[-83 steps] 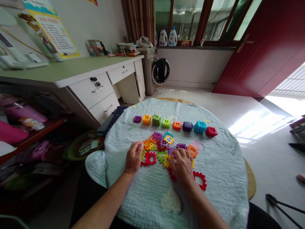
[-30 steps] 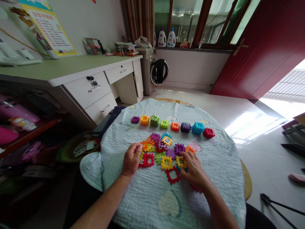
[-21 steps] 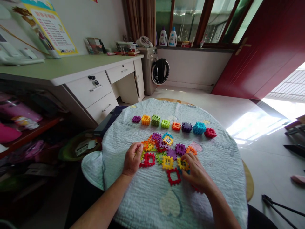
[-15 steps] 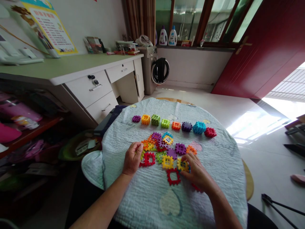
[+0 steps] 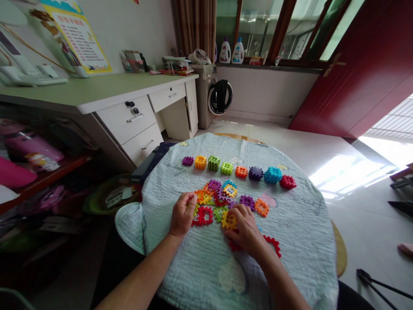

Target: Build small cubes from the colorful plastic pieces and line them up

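My right hand (image 5: 244,226) has its fingers closed on a yellow square building piece (image 5: 229,220) with a window grid. My left hand (image 5: 183,215) is closed in a pinch; what its fingers hold, if anything, is hidden. Just right of it lie a red open-frame piece (image 5: 205,216) and a green piece (image 5: 220,213). Orange pieces (image 5: 204,196), purple pieces (image 5: 214,185) and a yellow-and-white window piece (image 5: 230,190) lie in a loose heap beyond the hands. Under and beside my right forearm, a red frame (image 5: 273,246) shows in part.
A row of stacks by colour runs across the cloth-covered table (image 5: 290,275), from a purple stack (image 5: 188,161) to a blue stack (image 5: 272,175) and a red stack (image 5: 288,182). A desk (image 5: 122,88) stands left, with a washing machine (image 5: 203,97) behind.
My right hand has moved left, from one yellow piece onto the neighbouring yellow piece. The red frame near my right forearm shows more now. My left hand keeps its place among the pieces.
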`<action>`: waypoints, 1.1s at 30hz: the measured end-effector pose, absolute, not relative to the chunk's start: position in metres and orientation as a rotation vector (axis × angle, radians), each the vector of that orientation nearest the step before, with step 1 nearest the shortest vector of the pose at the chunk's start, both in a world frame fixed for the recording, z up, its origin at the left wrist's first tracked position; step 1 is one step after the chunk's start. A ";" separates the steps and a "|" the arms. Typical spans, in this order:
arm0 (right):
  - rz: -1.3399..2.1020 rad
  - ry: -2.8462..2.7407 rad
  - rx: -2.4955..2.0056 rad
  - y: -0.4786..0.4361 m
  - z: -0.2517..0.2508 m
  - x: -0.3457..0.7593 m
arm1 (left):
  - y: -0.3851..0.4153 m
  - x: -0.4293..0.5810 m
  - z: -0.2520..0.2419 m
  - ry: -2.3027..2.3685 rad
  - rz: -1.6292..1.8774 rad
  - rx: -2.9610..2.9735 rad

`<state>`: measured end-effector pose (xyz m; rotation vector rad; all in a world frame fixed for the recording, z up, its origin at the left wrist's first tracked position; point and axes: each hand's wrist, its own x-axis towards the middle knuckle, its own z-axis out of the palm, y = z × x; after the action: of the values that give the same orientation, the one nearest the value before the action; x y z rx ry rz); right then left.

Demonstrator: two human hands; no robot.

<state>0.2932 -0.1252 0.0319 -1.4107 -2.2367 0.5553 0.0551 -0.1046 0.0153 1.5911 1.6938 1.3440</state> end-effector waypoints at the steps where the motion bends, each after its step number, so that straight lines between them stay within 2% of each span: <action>1: 0.549 -2.228 -1.403 -0.125 0.030 0.294 | -0.105 0.055 0.015 1.697 1.347 1.599; 12: 0.560 -2.151 -1.369 -0.124 0.021 0.292 | -0.116 0.060 0.027 1.750 1.389 1.998; 14: 0.575 -2.083 -1.355 -0.123 0.020 0.299 | -0.122 0.068 0.036 1.682 1.269 2.164; 19: 0.544 -1.698 -1.435 -0.119 0.020 0.327 | -0.121 0.100 0.054 1.267 0.642 2.459; 25: 0.587 -1.444 -1.498 -0.112 0.013 0.344 | -0.099 0.123 0.060 1.264 0.235 2.592; 29: 0.519 -1.543 -1.512 -0.110 0.012 0.342 | -0.095 0.128 0.061 1.282 0.140 2.625; 33: 0.290 -1.695 -1.488 -0.111 0.010 0.339 | -0.101 0.126 0.061 1.269 0.230 2.617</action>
<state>0.3393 -0.1106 0.0100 -1.4884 -1.6953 0.2905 0.1260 -0.1009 0.0606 2.6166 1.2693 0.2299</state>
